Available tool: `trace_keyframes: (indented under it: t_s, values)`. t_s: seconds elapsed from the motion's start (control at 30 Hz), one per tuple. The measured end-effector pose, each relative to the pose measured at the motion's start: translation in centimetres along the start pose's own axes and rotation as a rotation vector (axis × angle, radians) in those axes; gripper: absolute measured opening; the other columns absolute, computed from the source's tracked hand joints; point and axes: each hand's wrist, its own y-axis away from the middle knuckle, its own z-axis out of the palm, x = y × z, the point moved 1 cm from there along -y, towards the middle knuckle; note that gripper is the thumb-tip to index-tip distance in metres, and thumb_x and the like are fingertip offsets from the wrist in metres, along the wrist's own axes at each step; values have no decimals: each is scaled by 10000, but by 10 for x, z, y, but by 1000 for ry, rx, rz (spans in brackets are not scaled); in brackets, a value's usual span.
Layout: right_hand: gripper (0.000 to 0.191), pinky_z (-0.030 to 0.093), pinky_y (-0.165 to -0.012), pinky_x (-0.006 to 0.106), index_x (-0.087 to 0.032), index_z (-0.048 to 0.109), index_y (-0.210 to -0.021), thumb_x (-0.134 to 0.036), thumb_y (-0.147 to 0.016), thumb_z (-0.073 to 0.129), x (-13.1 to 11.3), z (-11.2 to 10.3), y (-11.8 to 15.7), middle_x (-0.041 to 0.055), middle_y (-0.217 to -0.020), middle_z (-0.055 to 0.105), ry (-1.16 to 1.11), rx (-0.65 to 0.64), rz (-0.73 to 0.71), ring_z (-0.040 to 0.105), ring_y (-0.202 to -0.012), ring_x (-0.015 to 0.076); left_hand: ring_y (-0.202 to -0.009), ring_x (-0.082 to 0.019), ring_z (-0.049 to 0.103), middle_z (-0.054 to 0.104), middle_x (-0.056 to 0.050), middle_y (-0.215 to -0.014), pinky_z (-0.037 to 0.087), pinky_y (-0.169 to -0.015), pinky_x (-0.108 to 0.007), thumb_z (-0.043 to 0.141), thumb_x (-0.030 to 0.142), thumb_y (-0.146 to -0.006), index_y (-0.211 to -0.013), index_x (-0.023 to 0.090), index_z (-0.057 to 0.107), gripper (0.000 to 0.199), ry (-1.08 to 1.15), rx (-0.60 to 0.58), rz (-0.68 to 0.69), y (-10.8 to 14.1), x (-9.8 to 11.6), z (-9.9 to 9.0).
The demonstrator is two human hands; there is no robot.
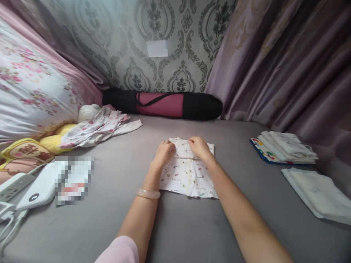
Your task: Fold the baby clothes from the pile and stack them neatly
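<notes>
A small white baby shirt [182,175] with tiny coloured prints lies flat on the grey sheet in front of me, its upper part folded. My left hand [165,151] rests at its upper left edge, fingers curled in on the cloth. Near the upper right, my right hand [200,147] pinches the fabric between thumb and fingers. The shirt's far edge shows between the two hands. Parts of both sides are hidden under my hands and forearms.
Folded white clothes [287,146] and a folded pale cloth [318,193] lie at right. A crumpled printed garment [101,126], a white power bank [41,188] and a power strip [16,186] are at left. A black and red bag [161,104] lies along the wall.
</notes>
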Motion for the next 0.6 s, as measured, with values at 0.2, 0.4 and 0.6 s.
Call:
trace_keyframes:
  t_s: [0.2, 0.4, 0.6]
  values:
    - [286, 384, -632, 205, -175, 745, -840, -334, -895, 514, -37, 31, -66, 30, -795, 712, -96, -166, -13, 622, -775, 155, -928, -214, 559, 637, -100, -1051, 439, -857, -325, 525, 209, -881, -958, 156, 688, 188, -27, -45, -3, -1, 4, 1]
    - [199, 403, -591, 219, -163, 753, -814, -301, -799, 610, -45, 49, -96, 45, -775, 715, -65, -258, -2, 619, -702, 161, -1025, -239, 533, 610, -99, -1157, 417, -919, -341, 519, 244, -892, -1094, 179, 667, 259, -69, -104, -37, -3, 1, 3]
    - [265, 422, -854, 288, -188, 724, -1015, -294, -900, 510, -48, 48, -92, 92, -1101, 689, -4, -191, -93, 596, -1038, 225, -1085, -275, 503, 561, -103, -1225, 411, -910, -388, 510, 290, -884, -1209, 218, 577, 340, -88, -174, -111, -3, -2, 9]
